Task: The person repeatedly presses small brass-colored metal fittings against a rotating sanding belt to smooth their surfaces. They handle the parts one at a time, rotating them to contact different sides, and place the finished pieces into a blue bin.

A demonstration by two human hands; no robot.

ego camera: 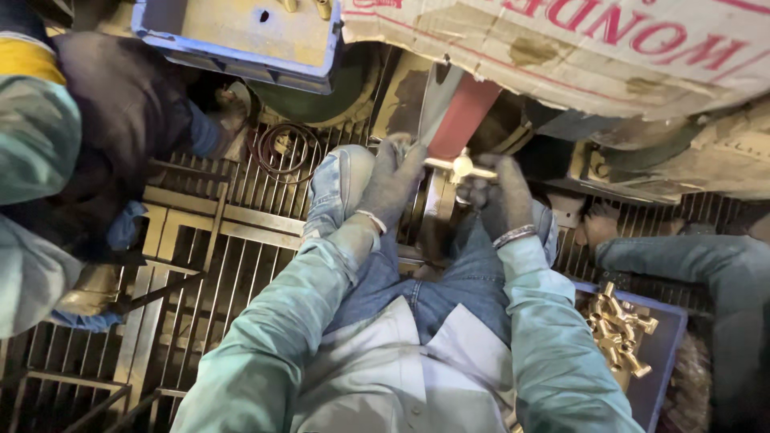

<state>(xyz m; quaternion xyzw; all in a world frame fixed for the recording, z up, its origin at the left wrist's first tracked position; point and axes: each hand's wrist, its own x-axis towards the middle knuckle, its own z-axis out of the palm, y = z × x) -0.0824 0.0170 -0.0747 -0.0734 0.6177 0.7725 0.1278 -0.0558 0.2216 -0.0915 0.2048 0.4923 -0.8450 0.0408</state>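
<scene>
Both my hands wear grey knitted gloves. My left hand (pixel 395 178) and my right hand (pixel 496 195) together hold a small brass cross-shaped fitting (pixel 462 167) against a moving red and grey belt (pixel 455 112) that runs up and away from me. The left fingers pinch the fitting's left end, the right fingers its right end. My knees in blue jeans sit under my forearms.
A blue tray (pixel 658 337) with several brass fittings lies by my right side. A blue crate (pixel 241 36) stands at top left, a stained cardboard sheet (pixel 577 48) at top right. Another person (pixel 48 160) crouches at left. A metal floor grating (pixel 208 265) lies below.
</scene>
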